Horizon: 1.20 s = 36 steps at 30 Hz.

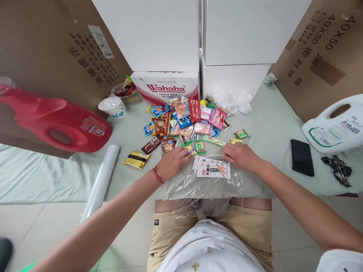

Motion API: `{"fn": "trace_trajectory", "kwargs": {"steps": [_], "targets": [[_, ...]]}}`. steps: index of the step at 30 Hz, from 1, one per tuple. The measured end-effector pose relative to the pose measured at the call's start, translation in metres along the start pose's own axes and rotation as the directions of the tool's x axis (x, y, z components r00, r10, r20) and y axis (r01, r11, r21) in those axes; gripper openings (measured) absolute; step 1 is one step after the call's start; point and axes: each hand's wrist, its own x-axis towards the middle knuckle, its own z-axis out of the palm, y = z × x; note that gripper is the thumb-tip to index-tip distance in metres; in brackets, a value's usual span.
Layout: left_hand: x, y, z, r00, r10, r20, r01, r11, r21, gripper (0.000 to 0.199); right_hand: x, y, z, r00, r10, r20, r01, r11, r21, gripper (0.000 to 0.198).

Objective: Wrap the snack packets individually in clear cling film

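Note:
A clear plastic bag lies flat at the table's front edge and hangs over it towards my lap. White snack packets with red and black print rest inside or on it; which one I cannot tell. My left hand has its fingers curled at the bag's upper left corner, beside a small yellow packet. At the upper right corner, my right hand pinches the bag's edge, close to a long green wrapper. Just beyond both hands spreads a heap of wrapped snacks.
A red jug, paper cup and plastic roll are on the left. To the right are a black phone, keys and a white jug. White boxes and crumpled plastic stand behind.

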Motion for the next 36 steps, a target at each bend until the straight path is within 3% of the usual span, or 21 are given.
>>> {"fn": "trace_trajectory", "kwargs": {"steps": [4,7,10,14,17,19,22,26,28,30,32,34,36], "targets": [[-0.030,0.024,0.007,0.985,0.133,0.114,-0.134,0.991,0.004,0.026,-0.036,-0.021,0.026,0.988,-0.155,-0.022,0.153,0.986,-0.060,0.030],[-0.047,0.037,0.018,0.973,0.150,0.175,-0.137,0.987,-0.085,0.027,-0.062,-0.030,0.040,0.985,-0.145,-0.089,0.152,0.985,0.080,0.030],[-0.054,0.048,0.020,0.978,0.032,0.208,0.000,0.989,-0.148,0.030,-0.093,-0.048,0.041,0.978,-0.058,-0.202,0.092,0.982,0.166,0.030],[-0.042,0.068,0.014,0.945,-0.183,0.271,0.219,0.970,-0.110,0.045,-0.128,-0.090,0.055,0.966,-0.101,-0.237,0.112,0.993,0.037,0.063],[-0.026,0.080,0.016,0.892,-0.289,0.347,0.318,0.948,-0.029,0.044,-0.136,-0.108,0.071,0.961,-0.104,-0.256,0.094,0.994,-0.051,0.047],[-0.017,0.083,0.018,0.872,-0.295,0.391,0.321,0.947,0.000,0.039,-0.130,-0.107,0.069,0.950,-0.060,-0.307,0.062,0.998,-0.004,0.042],[-0.012,0.082,0.020,0.870,-0.254,0.422,0.282,0.960,-0.003,0.035,-0.104,-0.089,0.045,0.958,0.009,-0.286,0.048,0.980,0.193,0.029],[-0.008,0.075,0.019,0.885,-0.198,0.421,0.231,0.972,-0.030,0.033,-0.044,-0.053,0.013,0.977,0.207,-0.060,-0.164,0.896,0.412,0.024],[-0.009,0.067,0.016,0.903,-0.155,0.399,0.205,0.975,-0.085,0.031,-0.012,-0.038,0.012,0.943,0.317,0.102,-0.331,0.866,0.373,0.022],[-0.014,0.056,0.013,0.925,-0.108,0.364,0.190,0.961,-0.199,0.028,0.012,-0.029,0.020,0.878,0.432,0.206,-0.476,0.835,0.277,0.021],[-0.026,0.047,0.009,0.953,-0.096,0.287,0.199,0.913,-0.356,0.028,0.026,-0.027,0.031,0.832,0.502,0.236,-0.548,0.809,0.213,0.019],[-0.042,0.048,0.006,0.978,-0.164,0.129,0.206,0.858,-0.471,0.035,0.031,-0.027,0.040,0.830,0.509,0.229,-0.553,0.807,0.207,0.017],[-0.054,0.060,0.008,0.966,-0.253,-0.056,0.197,0.857,-0.476,0.048,0.031,-0.028,0.044,0.834,0.504,0.224,-0.547,0.808,0.220,0.015]]}}
